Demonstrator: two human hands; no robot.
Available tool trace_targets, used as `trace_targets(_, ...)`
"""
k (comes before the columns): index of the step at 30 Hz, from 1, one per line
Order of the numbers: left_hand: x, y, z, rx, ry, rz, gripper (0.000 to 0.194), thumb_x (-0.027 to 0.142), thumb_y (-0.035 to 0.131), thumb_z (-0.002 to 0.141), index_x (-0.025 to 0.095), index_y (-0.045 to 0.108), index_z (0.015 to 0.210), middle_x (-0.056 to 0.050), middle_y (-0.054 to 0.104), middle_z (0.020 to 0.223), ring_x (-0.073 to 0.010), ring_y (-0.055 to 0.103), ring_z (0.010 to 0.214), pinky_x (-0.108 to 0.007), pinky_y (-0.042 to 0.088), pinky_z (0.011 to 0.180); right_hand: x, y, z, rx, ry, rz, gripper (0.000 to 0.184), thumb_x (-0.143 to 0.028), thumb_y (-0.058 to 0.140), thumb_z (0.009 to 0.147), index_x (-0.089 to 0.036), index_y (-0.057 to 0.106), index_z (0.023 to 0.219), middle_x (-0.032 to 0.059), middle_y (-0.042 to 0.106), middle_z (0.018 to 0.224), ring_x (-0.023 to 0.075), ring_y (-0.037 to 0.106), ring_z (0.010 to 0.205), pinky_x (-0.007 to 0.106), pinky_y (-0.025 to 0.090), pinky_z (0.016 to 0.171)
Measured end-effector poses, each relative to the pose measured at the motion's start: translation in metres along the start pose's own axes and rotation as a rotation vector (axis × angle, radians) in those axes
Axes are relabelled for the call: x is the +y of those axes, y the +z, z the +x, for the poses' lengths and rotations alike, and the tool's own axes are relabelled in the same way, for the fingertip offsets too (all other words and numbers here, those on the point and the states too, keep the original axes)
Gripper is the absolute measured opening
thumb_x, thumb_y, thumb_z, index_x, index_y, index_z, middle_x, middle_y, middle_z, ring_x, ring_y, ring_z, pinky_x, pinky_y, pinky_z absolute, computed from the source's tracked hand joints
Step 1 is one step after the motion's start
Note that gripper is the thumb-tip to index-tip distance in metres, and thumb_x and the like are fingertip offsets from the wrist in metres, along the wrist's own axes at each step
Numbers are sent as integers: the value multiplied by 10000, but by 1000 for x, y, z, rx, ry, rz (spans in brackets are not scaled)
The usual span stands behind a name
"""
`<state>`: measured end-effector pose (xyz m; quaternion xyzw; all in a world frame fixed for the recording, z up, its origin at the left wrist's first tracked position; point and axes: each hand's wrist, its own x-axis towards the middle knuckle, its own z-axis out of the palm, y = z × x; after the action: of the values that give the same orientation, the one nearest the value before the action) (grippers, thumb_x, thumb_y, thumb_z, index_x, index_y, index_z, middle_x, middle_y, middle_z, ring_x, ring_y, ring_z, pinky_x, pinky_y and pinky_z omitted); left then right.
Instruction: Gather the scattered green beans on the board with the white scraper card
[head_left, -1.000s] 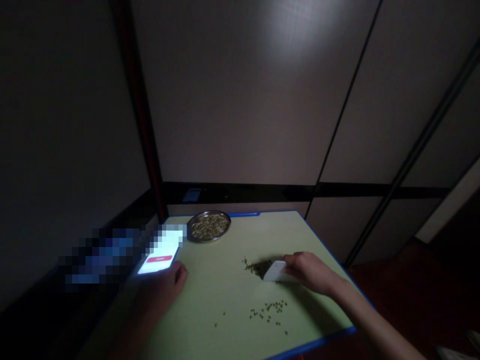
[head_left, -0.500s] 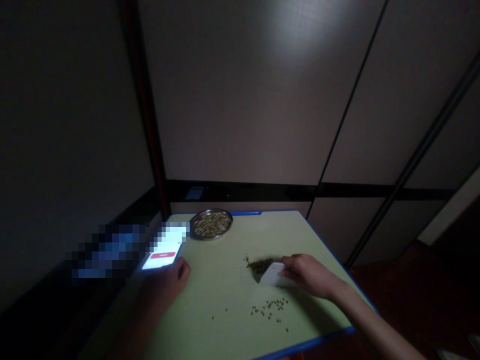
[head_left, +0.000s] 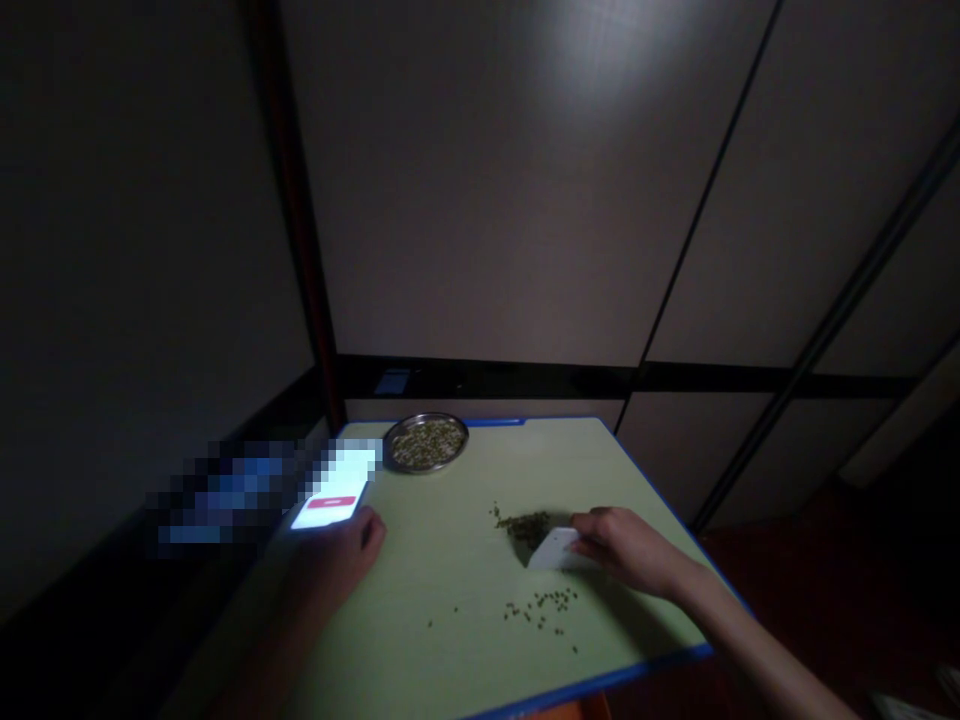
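Observation:
My right hand (head_left: 619, 545) grips a white flat scraper (head_left: 553, 550), tilted with its lower edge at the table. Just left of the scraper lies a small heap of greenish-brown beans (head_left: 525, 527), partly in shadow. Loose beans (head_left: 544, 605) are scattered nearer to me, apart from the heap. My left hand (head_left: 352, 545) rests loosely curled on the left side of the table, beside the lower end of a phone (head_left: 330, 505) with a bright screen; nothing shows in its fingers. At the far left of the table stands a round metal plate (head_left: 463, 438) holding many similar beans.
The pale green table (head_left: 450, 540) has a blue rim (head_left: 592, 692). Behind it stand dark cabinet panels (head_left: 487, 200) with a black band. To the left is a dark, pixelated patch. An orange item (head_left: 596, 706) shows below the front edge.
My right hand and the scraper have shifted slightly right, away from the bean heap. More of the heap shows. The left hand stays by the phone; the view has moved slightly.

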<state>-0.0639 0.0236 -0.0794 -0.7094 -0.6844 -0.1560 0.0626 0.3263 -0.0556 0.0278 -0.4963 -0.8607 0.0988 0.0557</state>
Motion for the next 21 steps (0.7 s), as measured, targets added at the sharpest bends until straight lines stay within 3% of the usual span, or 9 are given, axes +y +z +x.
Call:
trace_targets(11,-4,4,1,20,18,24,351,395,334,877,206,611,776,-23,611,623,-142,516,538,-252,250,534,-7,-2,6,-9,-29,-3,223,-347,446,933,-188,586,864,54,662,819,150,572,720,238,324,634)
trace_targets(16,-1,0,0,3,16,31,355,395,329,885,205,612,787,-21,613,625,-134,511,539,-249,237,534,4,-9,6,25,13,36,256,-366,400,952,-190,566,871,49,643,796,149,554,719,239,337,655)
trace_targets(21,0,-3,-1,8,19,27,356,393,337,884,202,616,773,-27,612,625,-136,502,537,-248,226,532,10,-2,6,-4,32,43,228,-333,431,937,-181,576,846,43,639,790,142,542,698,236,328,637)
